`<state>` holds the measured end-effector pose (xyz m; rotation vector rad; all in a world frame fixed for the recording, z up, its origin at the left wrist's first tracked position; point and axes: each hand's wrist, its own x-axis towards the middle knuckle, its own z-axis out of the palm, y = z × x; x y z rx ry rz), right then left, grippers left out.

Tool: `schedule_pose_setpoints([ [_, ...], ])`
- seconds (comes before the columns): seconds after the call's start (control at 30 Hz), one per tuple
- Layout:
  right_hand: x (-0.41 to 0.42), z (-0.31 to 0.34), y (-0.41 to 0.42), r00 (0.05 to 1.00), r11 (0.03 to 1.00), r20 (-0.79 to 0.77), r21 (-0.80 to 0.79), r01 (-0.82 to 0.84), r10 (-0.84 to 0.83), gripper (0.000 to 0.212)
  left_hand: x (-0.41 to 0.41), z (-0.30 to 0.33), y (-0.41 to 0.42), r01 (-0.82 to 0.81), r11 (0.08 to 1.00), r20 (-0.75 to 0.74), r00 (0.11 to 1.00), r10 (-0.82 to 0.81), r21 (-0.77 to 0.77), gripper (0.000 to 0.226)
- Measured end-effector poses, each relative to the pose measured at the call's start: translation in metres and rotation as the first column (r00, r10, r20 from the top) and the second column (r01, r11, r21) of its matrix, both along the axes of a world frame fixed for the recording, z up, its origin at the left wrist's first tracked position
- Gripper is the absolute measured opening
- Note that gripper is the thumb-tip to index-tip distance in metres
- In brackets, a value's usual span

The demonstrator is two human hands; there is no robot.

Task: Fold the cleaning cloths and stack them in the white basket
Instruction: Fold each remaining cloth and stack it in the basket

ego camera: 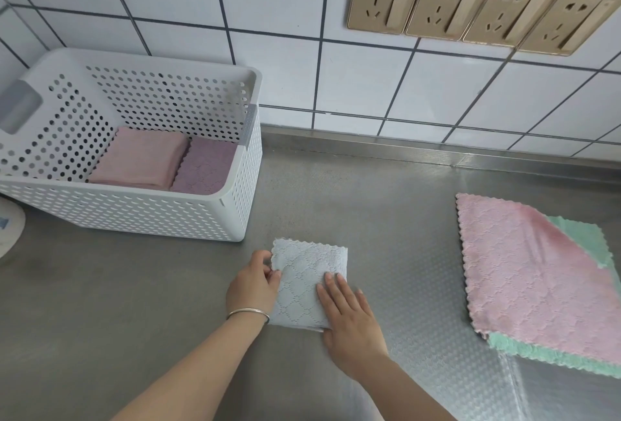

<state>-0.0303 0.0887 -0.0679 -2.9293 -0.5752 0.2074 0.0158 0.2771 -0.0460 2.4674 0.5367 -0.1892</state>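
Left fingers [268, 274] pinching blue cloth's [304, 277] left edge | right hand [349, 316] flat, pressing it | bare counter [386, 219] up to basket [232, 212]

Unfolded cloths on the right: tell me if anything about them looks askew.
The pink cloth lies skewed over the green cloth, corners unaligned, so green shows at its upper right and lower edge. Nothing looks spilled or damaged.

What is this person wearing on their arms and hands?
Both forearms are bare, with no sleeves in view and no gloves. The left hand has a thin silver bangle round the wrist. The right hand shows no rings, watch or bracelet. Fingernails look short and unpainted.
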Motion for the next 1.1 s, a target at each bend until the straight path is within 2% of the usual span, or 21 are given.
schedule_pose_setpoints([
  [0.07,0.001,0.007,-0.002,1.000,1.000,0.020,0.007,-0.012,0.012,0.064,0.000,-0.002,0.002,0.054,0.993,0.102,0.993,-0.064,0.105,0.038],
  [0.17,0.010,0.019,0.001,0.997,0.999,0.071,0.045,0.008,-0.011,0.056,-0.001,-0.008,-0.004,0.224,0.907,0.252,0.912,-0.325,0.357,0.045],
  [0.27,0.026,0.019,0.009,0.995,0.995,0.023,-0.002,0.096,-0.096,0.061,-0.002,-0.014,-0.017,0.460,0.783,0.172,0.807,-0.566,0.419,0.050],
  [0.37,0.037,0.011,0.008,0.988,0.989,-0.047,-0.044,0.144,-0.146,0.066,-0.005,-0.026,-0.020,0.582,0.675,0.002,0.757,-0.653,0.453,0.059],
  [0.47,0.039,0.002,0.003,0.989,0.988,-0.073,-0.086,0.125,-0.132,0.066,-0.004,-0.031,-0.015,0.593,0.692,-0.023,0.766,-0.643,0.410,0.063],
  [0.7,0.039,-0.006,0.001,0.994,0.992,-0.046,-0.075,0.100,-0.103,0.067,-0.002,-0.032,-0.012,0.605,0.708,0.002,0.760,-0.650,0.364,0.066],
  [0.83,0.043,-0.004,0.003,0.991,0.991,-0.072,-0.075,0.110,-0.116,0.067,0.001,-0.031,-0.012,0.614,0.709,-0.048,0.767,-0.640,0.346,0.067],
  [0.97,0.045,-0.001,0.003,0.997,0.995,-0.003,-0.053,0.080,-0.080,0.062,0.000,-0.030,-0.013,0.582,0.731,-0.027,0.789,-0.614,0.356,0.066],
  [1.03,0.048,0.010,0.002,0.996,0.997,0.016,0.011,0.083,-0.083,0.059,0.000,-0.026,-0.011,0.439,0.847,0.065,0.876,-0.477,0.299,0.058],
  [1.1,0.045,0.019,0.001,0.984,0.982,0.040,0.079,0.170,-0.174,0.053,-0.002,-0.016,-0.009,0.117,0.984,0.157,0.978,-0.137,0.133,0.042],
])
